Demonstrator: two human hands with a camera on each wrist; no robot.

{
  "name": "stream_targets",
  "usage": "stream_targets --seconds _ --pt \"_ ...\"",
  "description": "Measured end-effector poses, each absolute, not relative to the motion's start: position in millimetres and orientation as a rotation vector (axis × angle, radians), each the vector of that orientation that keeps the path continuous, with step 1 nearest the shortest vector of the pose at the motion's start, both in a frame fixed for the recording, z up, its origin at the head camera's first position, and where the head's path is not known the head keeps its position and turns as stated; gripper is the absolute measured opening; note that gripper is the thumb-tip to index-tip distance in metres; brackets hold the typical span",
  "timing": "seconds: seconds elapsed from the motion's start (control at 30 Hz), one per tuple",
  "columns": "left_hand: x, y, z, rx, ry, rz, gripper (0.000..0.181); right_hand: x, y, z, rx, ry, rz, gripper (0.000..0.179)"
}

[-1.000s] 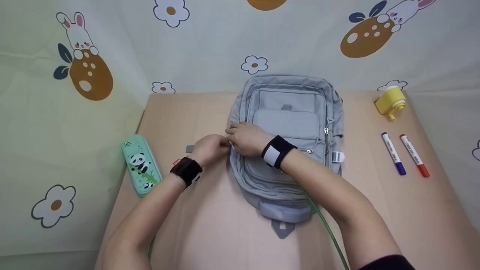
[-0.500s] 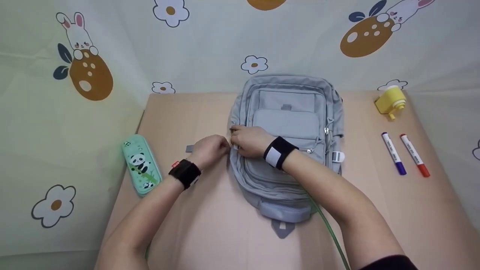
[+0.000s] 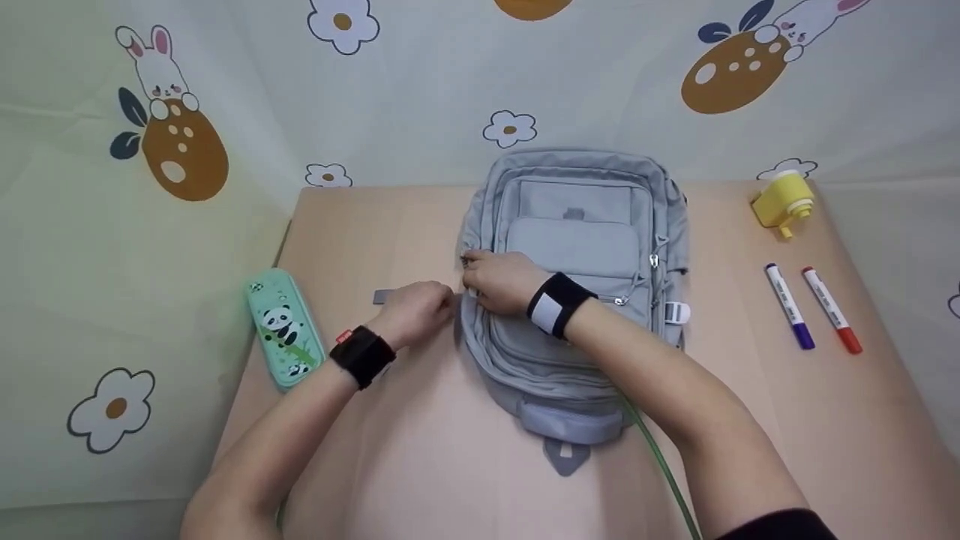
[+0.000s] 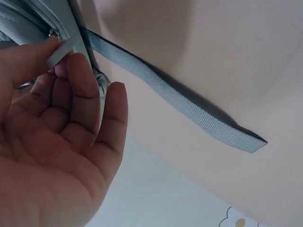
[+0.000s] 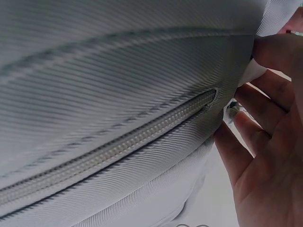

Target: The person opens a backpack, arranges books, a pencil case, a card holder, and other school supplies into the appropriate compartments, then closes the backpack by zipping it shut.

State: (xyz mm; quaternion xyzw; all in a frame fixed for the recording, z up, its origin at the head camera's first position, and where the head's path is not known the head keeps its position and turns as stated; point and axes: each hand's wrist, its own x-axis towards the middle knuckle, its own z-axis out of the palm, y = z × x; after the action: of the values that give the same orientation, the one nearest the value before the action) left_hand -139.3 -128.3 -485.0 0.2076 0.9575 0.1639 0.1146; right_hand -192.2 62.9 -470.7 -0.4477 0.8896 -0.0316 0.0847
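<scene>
A grey backpack (image 3: 574,247) lies on the table with its carry handle (image 3: 570,424) toward me. My left hand (image 3: 415,311) is at its left side. In the left wrist view, the thumb and forefinger pinch a grey zipper pull (image 4: 64,51) beside the bag's zipper. My right hand (image 3: 504,281) reaches across the bag's front and grips the fabric at its left edge. In the right wrist view, the thumb lies on the fabric and the fingers go round the edge, near a closed stretch of zipper (image 5: 118,146).
A grey strap (image 4: 189,106) sticks out from the bag's left side. Further left lies a green panda pencil case (image 3: 285,330). To the right are a blue marker (image 3: 789,306), a red marker (image 3: 832,309) and a yellow crank sharpener (image 3: 782,204). A green cord (image 3: 660,457) runs below the right forearm.
My left hand has moved slightly left and toward me. The right hand's fingers have shifted a little on the bag's edge; the backpack stays in place.
</scene>
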Motion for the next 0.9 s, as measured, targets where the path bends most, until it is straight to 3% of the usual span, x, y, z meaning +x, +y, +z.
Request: stream_targets --seconds 0.4,0.9 --pt "-120.7 -127.9 -477.0 0.598 2.763 0.506 0.011 -191.2 61.2 -468.8 -1.328 2.644 -0.067 0.018" --pt "-122.0 -128.1 -483.6 0.624 2.73 0.682 0.009 -188.5 62.6 -468.7 -1.363 2.624 -0.076 0.022"
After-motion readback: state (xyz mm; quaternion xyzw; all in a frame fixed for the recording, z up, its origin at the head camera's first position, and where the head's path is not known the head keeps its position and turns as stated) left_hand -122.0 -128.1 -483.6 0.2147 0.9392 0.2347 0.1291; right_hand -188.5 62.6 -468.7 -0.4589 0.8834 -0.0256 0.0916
